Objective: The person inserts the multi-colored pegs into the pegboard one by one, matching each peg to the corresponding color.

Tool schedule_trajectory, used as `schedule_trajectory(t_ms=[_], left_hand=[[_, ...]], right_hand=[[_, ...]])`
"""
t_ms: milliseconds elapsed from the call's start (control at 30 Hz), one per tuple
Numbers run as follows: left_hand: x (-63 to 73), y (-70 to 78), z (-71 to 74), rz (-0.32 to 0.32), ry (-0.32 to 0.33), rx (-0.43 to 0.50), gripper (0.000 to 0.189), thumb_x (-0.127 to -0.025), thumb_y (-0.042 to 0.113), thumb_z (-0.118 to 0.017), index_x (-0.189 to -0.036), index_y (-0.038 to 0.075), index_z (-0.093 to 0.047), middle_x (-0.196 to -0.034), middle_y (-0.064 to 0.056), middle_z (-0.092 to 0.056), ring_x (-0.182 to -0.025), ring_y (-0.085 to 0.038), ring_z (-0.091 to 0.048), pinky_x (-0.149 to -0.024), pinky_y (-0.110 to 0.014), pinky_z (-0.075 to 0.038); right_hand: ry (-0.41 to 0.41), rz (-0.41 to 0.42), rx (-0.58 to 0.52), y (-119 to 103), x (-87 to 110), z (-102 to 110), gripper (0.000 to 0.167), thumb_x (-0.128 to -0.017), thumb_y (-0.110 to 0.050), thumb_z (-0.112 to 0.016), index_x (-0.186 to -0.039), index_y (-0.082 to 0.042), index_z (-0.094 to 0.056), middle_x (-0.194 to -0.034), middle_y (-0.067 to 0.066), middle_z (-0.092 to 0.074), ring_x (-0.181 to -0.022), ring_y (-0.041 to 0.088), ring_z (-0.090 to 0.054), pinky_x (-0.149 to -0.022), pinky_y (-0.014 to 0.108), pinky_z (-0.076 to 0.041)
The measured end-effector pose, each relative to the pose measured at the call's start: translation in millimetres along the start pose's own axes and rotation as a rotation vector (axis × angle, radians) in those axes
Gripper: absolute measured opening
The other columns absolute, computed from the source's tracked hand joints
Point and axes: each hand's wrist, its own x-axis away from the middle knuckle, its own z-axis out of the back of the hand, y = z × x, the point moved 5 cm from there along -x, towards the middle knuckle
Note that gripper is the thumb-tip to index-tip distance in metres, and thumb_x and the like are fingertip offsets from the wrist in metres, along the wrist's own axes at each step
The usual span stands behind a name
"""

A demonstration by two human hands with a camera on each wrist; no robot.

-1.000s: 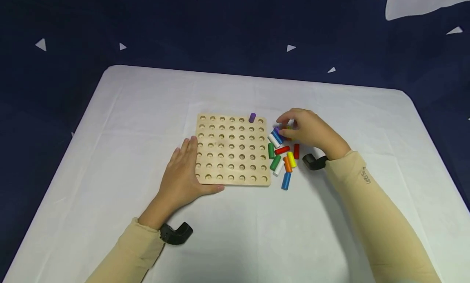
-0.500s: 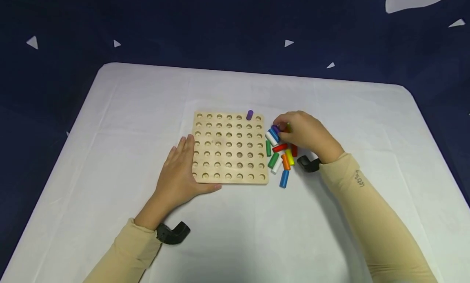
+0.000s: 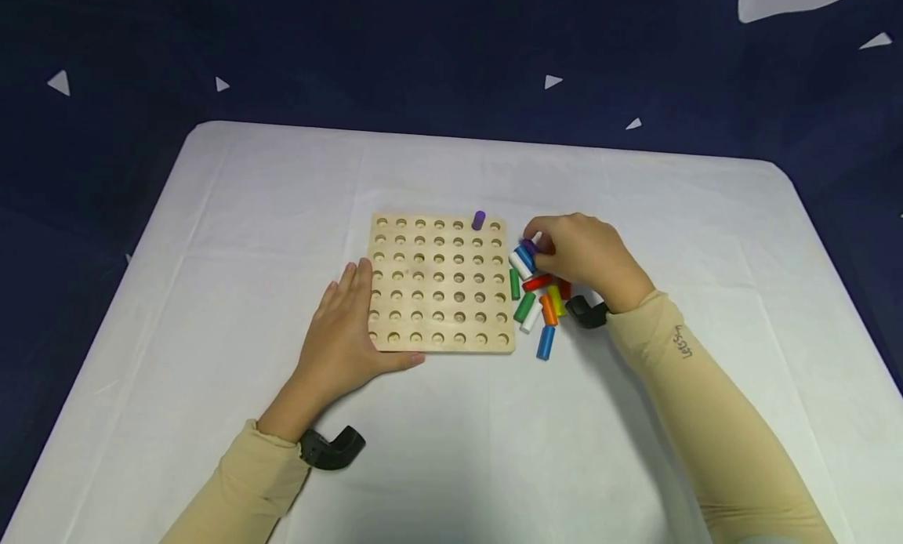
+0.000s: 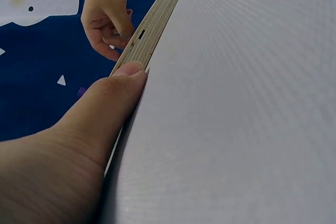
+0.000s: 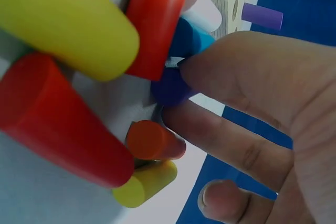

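A square wooden pegboard (image 3: 448, 287) with rows of holes lies on the table. One purple peg (image 3: 478, 220) stands in its far row, towards the right. My left hand (image 3: 342, 340) rests against the board, fingers straight along its left side and thumb along the near edge. To the board's right, my right hand (image 3: 589, 250) reaches down into a pile of coloured pegs. Its thumb and a finger pinch another purple peg (image 5: 170, 86), partly hidden by the thumb in the right wrist view. A blue peg (image 3: 524, 257) and a white peg (image 3: 520, 266) lie right beside it.
Red (image 3: 538, 283), green (image 3: 524, 306), orange (image 3: 548, 310) and yellow (image 3: 556, 300) pegs lie loose between the board and the right wrist. A blue peg (image 3: 545, 343) lies nearest the front. White cloth (image 3: 437, 450) covers the table; a dark blue patterned cloth (image 3: 423, 58) is behind.
My right hand has lowered slightly into the pile, its thumb and finger closing on the purple peg. The left hand stays against the board. The head view has shifted slightly.
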Motion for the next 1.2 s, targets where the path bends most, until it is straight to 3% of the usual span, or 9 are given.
schedule_trajectory(t_ms=[333,900,1200], left_hand=[[-0.1,-0.4,-0.5,0.001,-0.003,-0.006,0.150,-0.056,0.073,-0.083,-0.158,0.002,0.000,-0.166,-0.018,-0.008,-0.156,-0.030,-0.005,-0.127,-0.049,-0.006],[-0.1,-0.2,-0.2,0.002,-0.002,-0.015,0.150,-0.056,0.073,-0.083,-0.158,0.001,0.001,-0.166,-0.018,-0.007,-0.156,-0.030,-0.004,-0.127,-0.048,-0.006],[0.2,-0.1,-0.1,0.006,-0.007,-0.018,0.150,-0.056,0.074,-0.082,-0.158,0.002,0.001,-0.166,-0.018,-0.007,-0.156,-0.030,-0.005,-0.127,-0.048,-0.006]], right_hand=[[-0.032,-0.037,-0.036,3.8,-5.1,-3.7,0.035,-0.086,-0.018,-0.072,-0.122,-0.015,-0.068,-0.096,0.006,-0.069,-0.086,0.025,-0.059,-0.075,0.038,-0.049],[-0.039,0.011,-0.103,9.5,-9.7,-12.7,0.027,-0.093,-0.017,-0.069,-0.120,-0.012,-0.068,-0.105,0.009,-0.067,-0.092,0.026,-0.059,-0.088,0.044,-0.054],[0.023,0.071,-0.168,11.3,-8.5,-11.3,0.021,-0.094,-0.016,-0.068,-0.115,-0.013,-0.064,-0.106,0.008,-0.063,-0.095,0.026,-0.057,-0.091,0.043,-0.052]])
